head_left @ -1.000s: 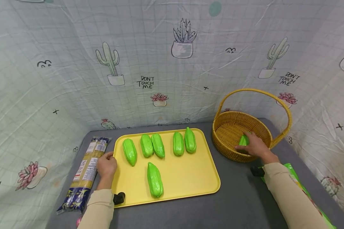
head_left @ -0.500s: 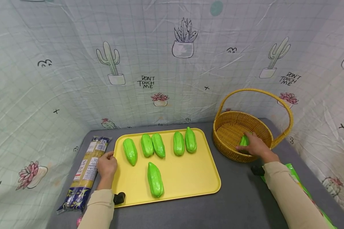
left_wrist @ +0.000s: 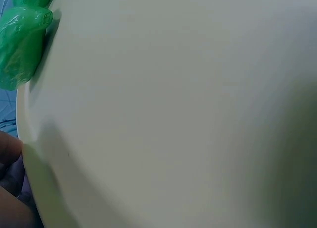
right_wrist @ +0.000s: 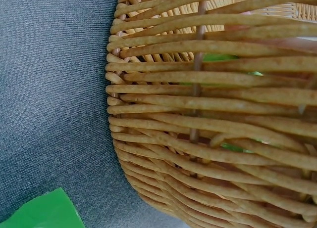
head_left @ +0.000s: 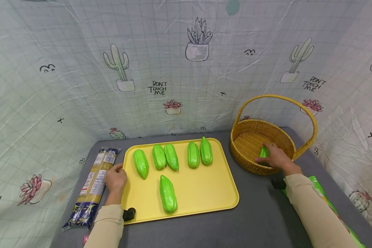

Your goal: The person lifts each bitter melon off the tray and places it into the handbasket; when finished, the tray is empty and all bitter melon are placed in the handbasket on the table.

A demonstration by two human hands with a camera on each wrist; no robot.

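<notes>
A yellow tray lies on the table with several glossy green ridged gourds on it, one of them a gourd near the front. At the tray's left rim, my left hand has its fingers curled against the edge; the left wrist view shows fingertips at that rim. My right hand reaches inside a wicker basket and grips another green gourd, mostly covered by the hand. In the right wrist view the basket wall hides nearly all of hand and gourd.
A long packet of pasta lies left of the tray, close beside my left hand. The basket's tall handle arches over its opening. A green packet lies under my right forearm. A patterned cloth wall stands behind the table.
</notes>
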